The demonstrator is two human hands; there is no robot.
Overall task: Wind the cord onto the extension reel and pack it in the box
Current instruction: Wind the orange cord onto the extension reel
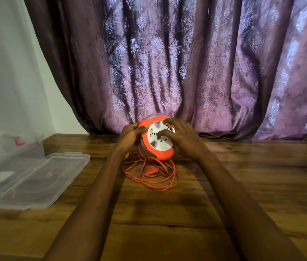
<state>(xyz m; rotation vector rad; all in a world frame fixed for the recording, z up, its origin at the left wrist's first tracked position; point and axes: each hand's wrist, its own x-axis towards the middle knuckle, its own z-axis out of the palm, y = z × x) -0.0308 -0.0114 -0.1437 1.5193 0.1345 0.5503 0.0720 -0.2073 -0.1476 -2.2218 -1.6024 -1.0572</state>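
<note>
winding looks like the step in hand: the left hand (132, 135) grips the orange rim of the reel (156, 140), held upright near the middle of the table's far edge, while the right hand (179, 138) has curled fingers on the white socket face, seemingly to turn it. most of the cord (154, 174) lies in loose loops on the table (243, 176) just below the reel, plug (150, 171) among them. next comes steady turning, feeding loops without snags. the clear box (7, 147) and its lid (35, 181) sit at the left edge.
</note>
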